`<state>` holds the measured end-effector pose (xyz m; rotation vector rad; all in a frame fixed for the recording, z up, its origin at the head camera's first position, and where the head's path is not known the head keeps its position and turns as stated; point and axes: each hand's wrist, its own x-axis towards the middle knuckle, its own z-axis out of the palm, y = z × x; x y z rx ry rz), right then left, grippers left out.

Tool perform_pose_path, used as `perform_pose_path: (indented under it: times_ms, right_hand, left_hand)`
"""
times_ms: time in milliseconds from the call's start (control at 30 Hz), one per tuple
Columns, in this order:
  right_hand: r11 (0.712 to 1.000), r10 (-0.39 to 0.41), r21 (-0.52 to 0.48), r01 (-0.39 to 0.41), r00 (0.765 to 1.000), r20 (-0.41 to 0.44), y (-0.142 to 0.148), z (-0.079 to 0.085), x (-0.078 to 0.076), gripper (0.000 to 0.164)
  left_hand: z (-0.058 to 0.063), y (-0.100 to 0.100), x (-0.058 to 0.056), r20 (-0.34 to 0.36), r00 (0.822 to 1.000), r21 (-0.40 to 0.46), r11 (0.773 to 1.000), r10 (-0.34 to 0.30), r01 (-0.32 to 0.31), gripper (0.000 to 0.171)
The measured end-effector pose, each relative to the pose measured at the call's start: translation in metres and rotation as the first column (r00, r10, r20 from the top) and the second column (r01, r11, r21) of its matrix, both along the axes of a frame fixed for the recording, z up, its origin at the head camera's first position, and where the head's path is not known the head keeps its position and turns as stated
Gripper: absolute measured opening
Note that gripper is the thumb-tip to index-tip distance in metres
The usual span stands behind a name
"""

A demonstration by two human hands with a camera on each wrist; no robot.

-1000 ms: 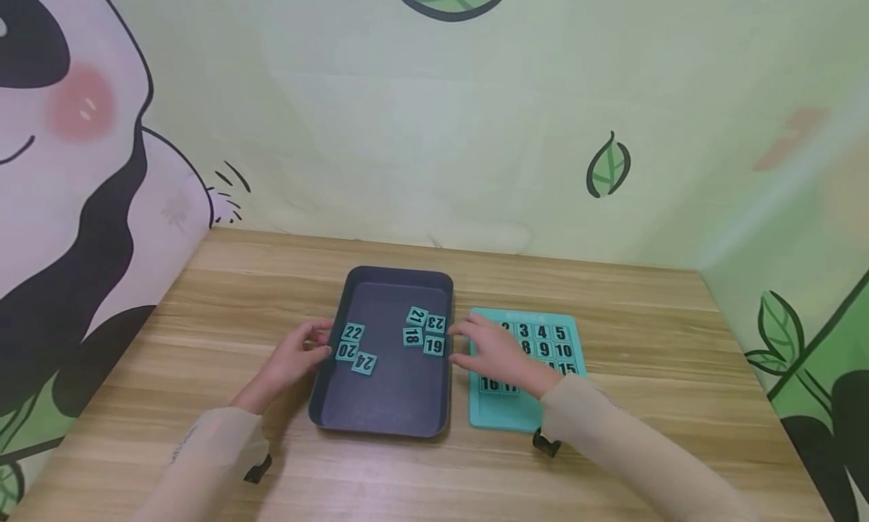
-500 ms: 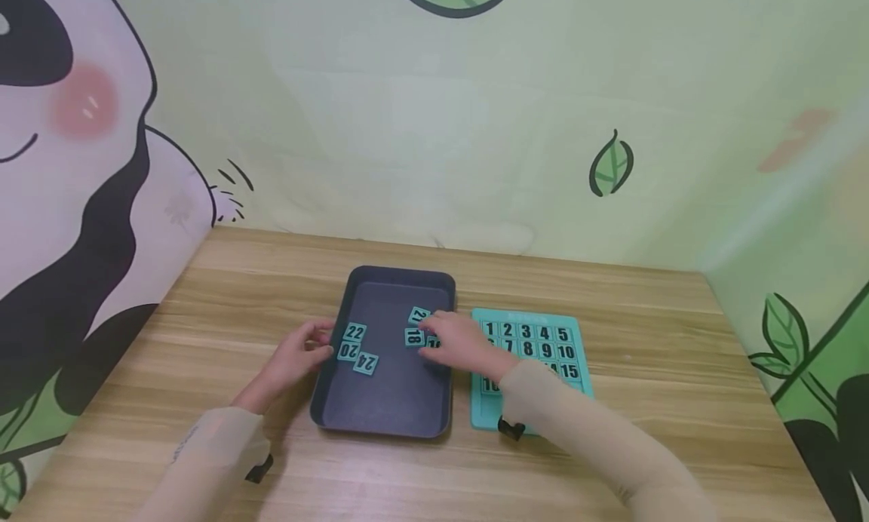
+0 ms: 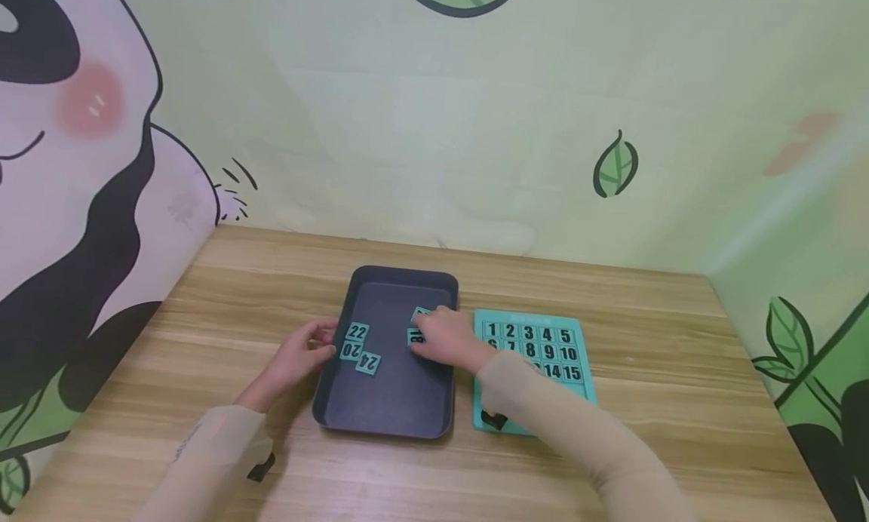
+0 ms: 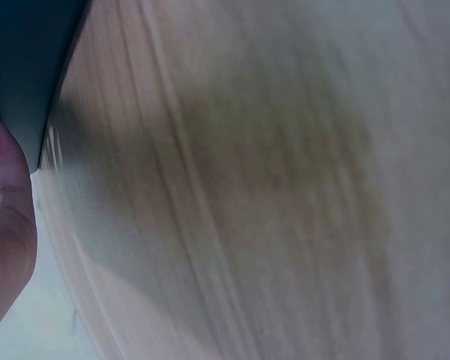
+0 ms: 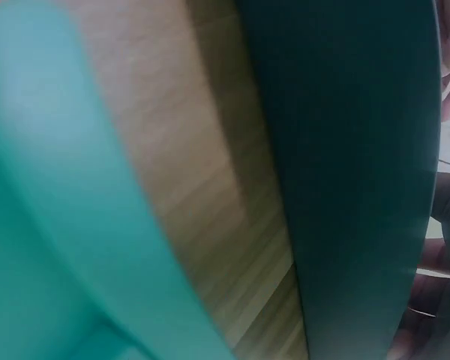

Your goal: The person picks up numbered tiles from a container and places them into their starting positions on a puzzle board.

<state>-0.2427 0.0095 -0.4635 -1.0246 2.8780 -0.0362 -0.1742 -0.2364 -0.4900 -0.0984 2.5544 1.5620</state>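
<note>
A dark rectangular tray (image 3: 387, 401) lies on the table with several teal number tiles in it. The left hand (image 3: 300, 360) rests beside the tray's left rim, its thumb (image 4: 7, 161) against the outer wall in the left wrist view. Reaching over the right rim, the right hand (image 3: 449, 339) is low over the right group of tiles, thumb and fingers apart around tile 18 (image 3: 415, 336). Part of tile 21 (image 3: 420, 312) shows past the fingers; tiles 19 and 23 are hidden under the hand. Tiles 22 (image 3: 357, 332), 20 (image 3: 351, 350) and 24 (image 3: 368, 363) lie at the left.
A teal number board (image 3: 587, 386) lies right of the tray, with rows of numbered tiles; the right forearm covers its lower part. A narrow strip of wooden table (image 5: 210, 172) separates board and tray. A printed wall (image 3: 434, 167) stands behind the table.
The right hand has moved left from the gap between board and tray, over the rim to the right group of tiles, covering some. The left hand has stayed at the tray's left side.
</note>
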Motion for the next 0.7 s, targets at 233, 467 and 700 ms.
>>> perform_pose_path:
  times_ms: [233,467,700]
  right_hand:
    - [1.0,-0.002,0.005,0.002,0.999,0.035,-0.009,-0.001,0.001,0.043]
    - [0.996,0.081,0.027,-0.083,0.995,0.057,-0.006,-0.003,0.001,0.048]
    - [0.992,0.102,0.061,-0.107,0.992,0.074,0.001,-0.002,-0.005,0.047]
  left_hand:
    - [0.0,0.0,0.0,-0.012,1.0,0.007,1.0,-0.009,0.009,0.045]
    - [0.001,0.001,-0.001,-0.004,1.0,0.004,1.0,-0.007,0.007,0.044]
    - [0.0,0.0,0.0,-0.013,1.0,0.005,1.0,-0.002,0.002,0.044]
